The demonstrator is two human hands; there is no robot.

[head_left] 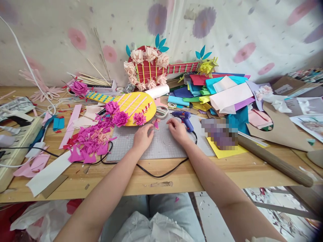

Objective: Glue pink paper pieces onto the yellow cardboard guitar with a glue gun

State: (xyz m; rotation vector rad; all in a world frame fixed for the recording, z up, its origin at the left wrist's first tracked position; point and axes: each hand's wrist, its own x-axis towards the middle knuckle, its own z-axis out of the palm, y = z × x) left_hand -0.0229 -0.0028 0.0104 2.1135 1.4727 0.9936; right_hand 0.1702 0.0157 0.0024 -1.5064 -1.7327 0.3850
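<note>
My left hand (143, 137) rests over the grey cutting mat (166, 149), its fingers closed at the tips on a small magenta paper petal piece (156, 124). Across from it, my right hand (178, 130) is curled with its fingers drawn together; whatever they may hold is too small to make out. A purple-blue glue gun (183, 117) lies just beyond the right hand, with its black cord running round the mat. Beyond the left hand lies a yellow paper guitar (137, 101) with pink strips, and magenta paper flowers (120, 118) sit along its near edge.
Magenta paper scraps (89, 139) heap on the left. A red guitar (148, 67) with pale roses leans at the back. Coloured paper sheets (229, 92) pile at the right, near a blurred-out object with a brown stick (275, 158). A power strip (21, 151) lies far left.
</note>
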